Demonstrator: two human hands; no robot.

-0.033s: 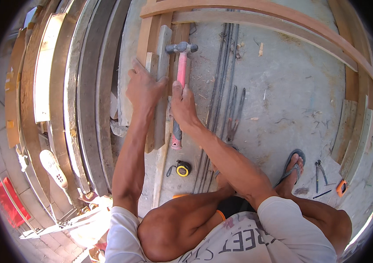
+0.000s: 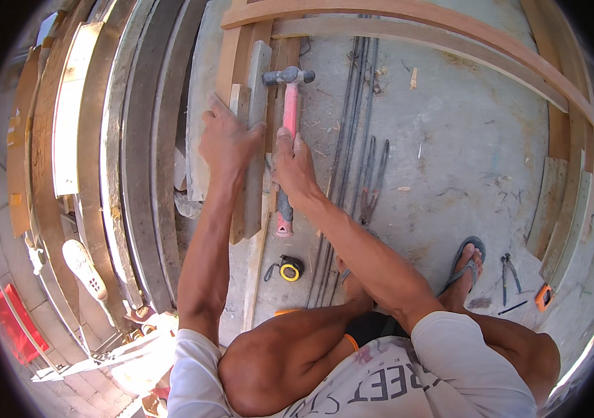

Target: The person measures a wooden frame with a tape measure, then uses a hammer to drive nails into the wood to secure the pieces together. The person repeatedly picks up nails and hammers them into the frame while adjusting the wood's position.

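Note:
My right hand (image 2: 295, 161) is wrapped round the pink and dark handle of a hammer (image 2: 291, 104). The hammer's head lies at the far end, close to the right side of an upright greyish board (image 2: 260, 87). My left hand (image 2: 229, 141) grips this board and a shorter wooden piece (image 2: 240, 99) beside it, thumb on the right and fingers on the left. Part of the grip is hidden under the hand. Both pieces lie along a reddish-brown timber frame (image 2: 235, 56).
Long planks (image 2: 143, 139) are stacked at the left. Dark steel bars (image 2: 353, 104) run along the concrete floor (image 2: 450, 139), with long-handled cutters (image 2: 374, 177) beside them. A yellow-black tape measure (image 2: 290, 269) lies near my knee; pincers (image 2: 509, 279) and an orange tape measure (image 2: 544, 298) are at right.

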